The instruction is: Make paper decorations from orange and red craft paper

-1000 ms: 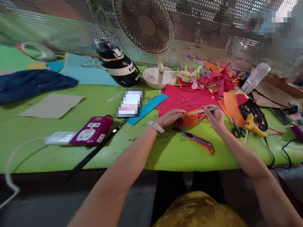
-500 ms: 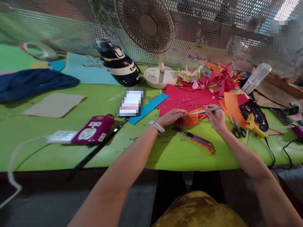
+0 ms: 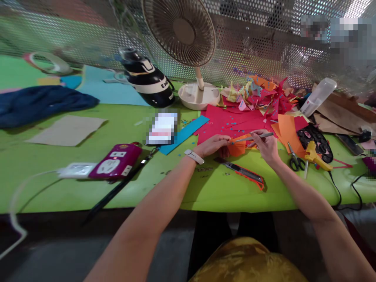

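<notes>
Behind orange paper (image 3: 237, 148), the left hand's (image 3: 214, 145) fingertips are partly hidden.

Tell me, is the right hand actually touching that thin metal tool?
Touching: the head view shows the right hand with its fingers pinched around the thin metal tool.

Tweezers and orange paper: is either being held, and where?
The right hand grips the tweezers partway along their length, tips toward the paper; the left hand pinches the orange paper by its left end.
</notes>
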### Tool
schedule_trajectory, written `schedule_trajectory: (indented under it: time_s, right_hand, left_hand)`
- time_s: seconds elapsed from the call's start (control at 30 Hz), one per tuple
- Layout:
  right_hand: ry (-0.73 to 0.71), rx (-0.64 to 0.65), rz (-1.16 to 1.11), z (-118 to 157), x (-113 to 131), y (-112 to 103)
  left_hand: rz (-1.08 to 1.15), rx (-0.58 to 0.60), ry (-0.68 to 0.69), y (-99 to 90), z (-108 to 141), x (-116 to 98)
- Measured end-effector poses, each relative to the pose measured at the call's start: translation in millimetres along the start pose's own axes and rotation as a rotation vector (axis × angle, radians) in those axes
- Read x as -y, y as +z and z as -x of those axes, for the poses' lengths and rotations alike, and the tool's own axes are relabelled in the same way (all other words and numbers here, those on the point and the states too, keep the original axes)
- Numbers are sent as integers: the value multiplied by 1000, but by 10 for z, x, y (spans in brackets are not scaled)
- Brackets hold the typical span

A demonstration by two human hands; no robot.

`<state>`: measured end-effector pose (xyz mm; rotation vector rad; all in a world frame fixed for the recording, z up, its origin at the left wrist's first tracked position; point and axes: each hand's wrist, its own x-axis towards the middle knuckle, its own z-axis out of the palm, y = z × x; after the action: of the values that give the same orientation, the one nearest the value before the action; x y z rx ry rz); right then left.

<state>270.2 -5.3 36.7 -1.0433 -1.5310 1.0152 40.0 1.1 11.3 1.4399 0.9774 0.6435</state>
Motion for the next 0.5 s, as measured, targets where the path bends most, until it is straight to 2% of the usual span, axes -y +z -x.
schedule_trajectory:
  time_s: [0.17,0.37,0.5]
  right_hand:
    - [2,-10,31,8,17,11]
    - [18,0,22,9,24,23]
    - [21,2,-25,11,25,34]
  left_hand:
    - [11,32,-26,-5,-7,10]
    - [-48,-23,28,-2,1,-2]
    - [-30,-20,13,9,12,-25]
